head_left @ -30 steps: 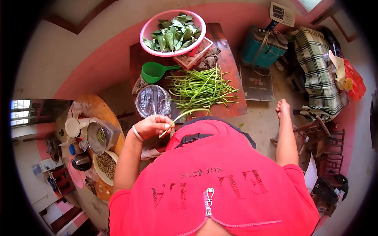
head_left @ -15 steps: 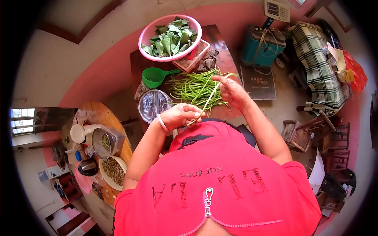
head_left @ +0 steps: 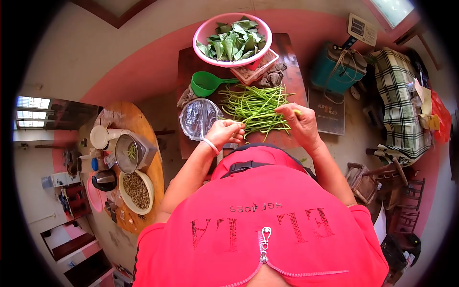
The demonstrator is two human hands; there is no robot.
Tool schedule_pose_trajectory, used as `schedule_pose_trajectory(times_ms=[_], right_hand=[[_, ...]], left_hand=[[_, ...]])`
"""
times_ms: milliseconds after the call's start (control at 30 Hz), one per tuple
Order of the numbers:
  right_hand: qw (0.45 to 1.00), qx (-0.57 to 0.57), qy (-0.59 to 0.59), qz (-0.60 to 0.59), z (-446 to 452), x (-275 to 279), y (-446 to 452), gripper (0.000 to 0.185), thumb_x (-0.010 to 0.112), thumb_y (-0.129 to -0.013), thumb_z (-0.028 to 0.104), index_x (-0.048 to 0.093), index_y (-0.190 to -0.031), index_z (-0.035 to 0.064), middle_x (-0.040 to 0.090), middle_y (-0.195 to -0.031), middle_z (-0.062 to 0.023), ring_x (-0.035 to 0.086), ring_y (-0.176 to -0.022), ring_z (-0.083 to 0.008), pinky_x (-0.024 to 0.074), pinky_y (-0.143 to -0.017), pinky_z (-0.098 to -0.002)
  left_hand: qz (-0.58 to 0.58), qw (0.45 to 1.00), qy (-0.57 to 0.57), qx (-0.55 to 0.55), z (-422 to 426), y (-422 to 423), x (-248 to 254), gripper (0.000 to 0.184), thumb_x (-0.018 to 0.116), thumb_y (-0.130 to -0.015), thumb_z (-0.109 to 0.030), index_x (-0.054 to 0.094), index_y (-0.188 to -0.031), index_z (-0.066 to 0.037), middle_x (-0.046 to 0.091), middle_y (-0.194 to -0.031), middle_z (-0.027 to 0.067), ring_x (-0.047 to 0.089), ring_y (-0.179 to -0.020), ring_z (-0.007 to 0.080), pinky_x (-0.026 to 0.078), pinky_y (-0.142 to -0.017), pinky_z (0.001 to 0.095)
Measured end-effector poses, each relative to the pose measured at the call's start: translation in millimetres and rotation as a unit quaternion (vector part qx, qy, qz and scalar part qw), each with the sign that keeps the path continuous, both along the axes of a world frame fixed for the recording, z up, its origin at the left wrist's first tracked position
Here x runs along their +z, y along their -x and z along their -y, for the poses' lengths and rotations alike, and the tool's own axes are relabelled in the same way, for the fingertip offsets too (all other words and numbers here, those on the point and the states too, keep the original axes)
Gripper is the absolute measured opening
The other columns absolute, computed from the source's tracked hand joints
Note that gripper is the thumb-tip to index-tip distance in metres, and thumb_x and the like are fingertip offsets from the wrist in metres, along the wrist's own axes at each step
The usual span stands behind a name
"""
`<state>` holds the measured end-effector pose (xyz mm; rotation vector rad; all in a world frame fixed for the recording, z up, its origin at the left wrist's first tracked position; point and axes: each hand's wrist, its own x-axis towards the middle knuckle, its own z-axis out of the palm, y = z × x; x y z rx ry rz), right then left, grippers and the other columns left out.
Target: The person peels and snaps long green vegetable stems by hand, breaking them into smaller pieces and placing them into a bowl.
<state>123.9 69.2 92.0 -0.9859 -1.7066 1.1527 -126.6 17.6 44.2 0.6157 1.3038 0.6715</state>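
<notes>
Single head-worn view, wide-angle (edges bow, corners go black). Faces forward and steeply down: wearer's red shirt (head_left: 258, 191) fills the near foreground, left hand (head_left: 224, 134) and right hand (head_left: 304, 126) mid-frame, table (head_left: 293, 71) just beyond, walls (head_left: 114, 57) curving around top.

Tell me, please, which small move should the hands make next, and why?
Perhaps bring the left hand across to the green stem in the right hand: the hands are apart, only the right one clearly holds a stem, and whether the left one pinches anything is too small to tell.
</notes>
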Motion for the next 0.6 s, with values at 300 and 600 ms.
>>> schedule_pose_trajectory(times_ms=[300,600], right_hand=[[0.992,0.001,-0.121,0.029,8,10,5,0.025,0.056,-0.090,0.023,0.065,-0.084,0.0005,0.063,-0.073,-0.0098,0.061,-0.065,-0.0170,0.0465,-0.058,-0.0278],[0.957,-0.042,0.212,-0.192,-14,1,-3,0.041,0.045,-0.095,0.039,0.059,-0.078,0.0037,0.032,-0.049,0.0093,0.024,-0.042,0.0005,0.0150,-0.039,-0.0195]], left_hand=[[0.086,0.980,0.015,0.176,-2,-7,-20,0.023,0.052,-0.087,-0.013,0.055,-0.105,0.002,0.061,-0.091,0.0107,0.063,-0.079,0.0192,0.055,-0.071,0.0288],[0.230,0.972,0.014,0.046,-5,14,1,0.022,0.050,-0.090,-0.018,0.056,-0.105,-0.003,0.060,-0.083,0.0024,0.055,-0.070,0.0093,0.047,-0.066,0.0216]])
